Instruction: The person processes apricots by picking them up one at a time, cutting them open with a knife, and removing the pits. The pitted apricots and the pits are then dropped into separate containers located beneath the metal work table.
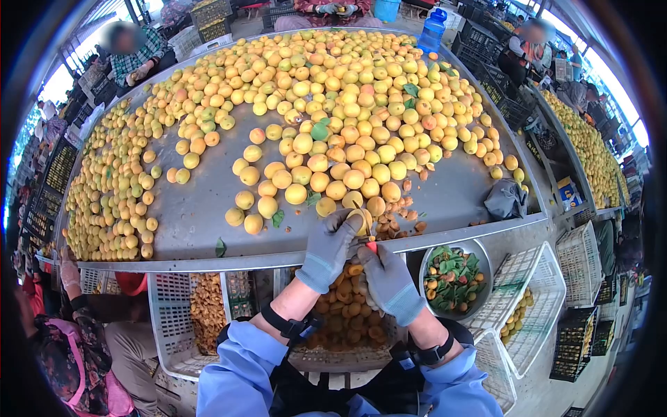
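Note:
My left hand [332,250], in a grey glove, is closed around a yellow apricot [363,219] just above the front edge of the metal table. A dark line shows on the fruit's upper side. Close beside it, my right hand [390,278], gloved too, grips a small red-handled tool [372,247]; its working end is too small to make out. Loose apricots [354,179] lie heaped just beyond my hands. A pile of brown apricot pits [396,217] sits on the table right of the held fruit. Below my hands stands a crate of apricot halves [344,313].
The metal table [208,240] has a raised front rim. On its right lies a dark grey bag [506,200]. A metal bowl [425,278] holds leaves and fruit. White crates [167,326] flank my legs. A blue water jug [432,31] stands at the far edge. Other people sit around.

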Available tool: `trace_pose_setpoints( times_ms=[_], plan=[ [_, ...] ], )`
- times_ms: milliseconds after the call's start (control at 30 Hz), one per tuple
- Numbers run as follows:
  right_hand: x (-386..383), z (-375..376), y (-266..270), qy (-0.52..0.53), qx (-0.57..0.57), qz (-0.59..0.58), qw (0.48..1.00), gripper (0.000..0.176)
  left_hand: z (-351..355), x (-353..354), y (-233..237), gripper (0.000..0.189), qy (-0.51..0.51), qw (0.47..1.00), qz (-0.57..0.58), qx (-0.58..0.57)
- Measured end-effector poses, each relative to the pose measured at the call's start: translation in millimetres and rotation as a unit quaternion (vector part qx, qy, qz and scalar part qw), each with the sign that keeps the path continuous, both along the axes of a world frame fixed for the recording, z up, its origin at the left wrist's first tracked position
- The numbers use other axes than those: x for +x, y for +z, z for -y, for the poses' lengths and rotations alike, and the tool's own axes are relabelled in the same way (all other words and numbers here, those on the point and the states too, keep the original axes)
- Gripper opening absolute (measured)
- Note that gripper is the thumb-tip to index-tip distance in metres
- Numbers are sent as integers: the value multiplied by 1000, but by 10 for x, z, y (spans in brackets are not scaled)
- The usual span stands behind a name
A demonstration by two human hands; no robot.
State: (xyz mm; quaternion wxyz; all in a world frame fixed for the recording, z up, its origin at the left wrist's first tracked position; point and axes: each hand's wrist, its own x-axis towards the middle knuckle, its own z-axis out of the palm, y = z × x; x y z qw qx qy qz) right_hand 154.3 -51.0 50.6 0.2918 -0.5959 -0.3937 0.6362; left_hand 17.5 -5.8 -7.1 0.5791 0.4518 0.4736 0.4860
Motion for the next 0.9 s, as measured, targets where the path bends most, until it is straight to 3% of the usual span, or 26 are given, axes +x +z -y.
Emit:
trace_pose_setpoints(
  times_ms=[33, 100, 400, 567, 633, 900],
  plan=[
    [7, 11, -21, -1, 9, 5, 1000, 27, -10, 37, -41, 43, 0, 1000, 0, 0],
    [-46, 76, -106, -8, 38, 10, 999, 27, -39, 138, -162, 34, 91, 984, 146, -37],
    [-81, 92, -397, 8, 90, 30, 995, 23, -17, 129, -195, 32, 78, 975, 197, -67],
    [-99, 73, -619, 15, 98, 63, 993, 22, 0, 161, -159, 34, 97, 976, 185, -67],
    [-94, 60, -855, 15, 179, 124, 976, 24, 9, 179, -151, 34, 99, 977, 177, -69],
    [-193, 24, -810, 14, 257, 256, 932, 29, 74, 199, -22, 38, 136, 980, 105, -100]
  ],
)
